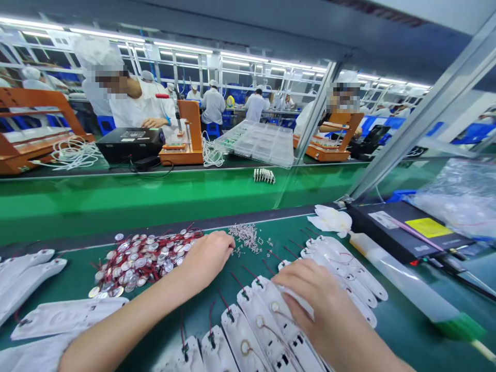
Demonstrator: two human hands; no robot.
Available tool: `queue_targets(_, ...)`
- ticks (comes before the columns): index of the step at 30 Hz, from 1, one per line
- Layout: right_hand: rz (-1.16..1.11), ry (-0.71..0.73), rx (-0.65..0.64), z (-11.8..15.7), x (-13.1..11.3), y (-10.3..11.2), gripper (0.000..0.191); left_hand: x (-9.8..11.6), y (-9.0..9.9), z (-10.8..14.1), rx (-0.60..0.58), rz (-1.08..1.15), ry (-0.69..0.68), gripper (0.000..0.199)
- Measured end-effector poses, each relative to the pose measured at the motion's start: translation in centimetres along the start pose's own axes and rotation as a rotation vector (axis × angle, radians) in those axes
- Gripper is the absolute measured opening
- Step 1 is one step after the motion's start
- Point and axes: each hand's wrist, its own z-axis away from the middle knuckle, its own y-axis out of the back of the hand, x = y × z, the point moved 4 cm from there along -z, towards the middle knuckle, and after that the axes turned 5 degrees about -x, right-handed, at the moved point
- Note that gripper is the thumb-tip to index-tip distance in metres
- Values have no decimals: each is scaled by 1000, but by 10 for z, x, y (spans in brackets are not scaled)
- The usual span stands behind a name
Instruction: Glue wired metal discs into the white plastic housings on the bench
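Note:
Just right of a heap of round metal discs with red wires (pixel 145 258), my left hand (pixel 213 253) has its fingers pressed together by a pile of tiny metal parts (pixel 245 235). Anything between those fingertips is too small to make out. My right hand (pixel 313 294) is curled round the edge of a white plastic shell (pixel 297 299), over a row of similar white shells (pixel 232 330) with thin wires and small discs. More white shells (pixel 344 263) lie in a row beyond my right hand.
Larger white shells (pixel 70 315) lie at the left. A black box (pixel 411 227), crumpled white tissue (pixel 331 219) and a brush with green bristles (pixel 461 328) are at the right. Across the green belt (pixel 155 201), people in white sit by orange fixtures (pixel 189 137).

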Motion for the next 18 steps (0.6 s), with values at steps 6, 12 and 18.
queue_targets(6,-82,-252,-129,-32,44,-23,20,-16,-26,-11,28,8,64,8)
queue_targets(12,-141,-270,-103,-43,29,-27,19,-23,-20,-6,112,116,48,11)
queue_targets(18,-88,-206,-12,-51,3,-30,21,-12,-5,8,212,221,-125,18)
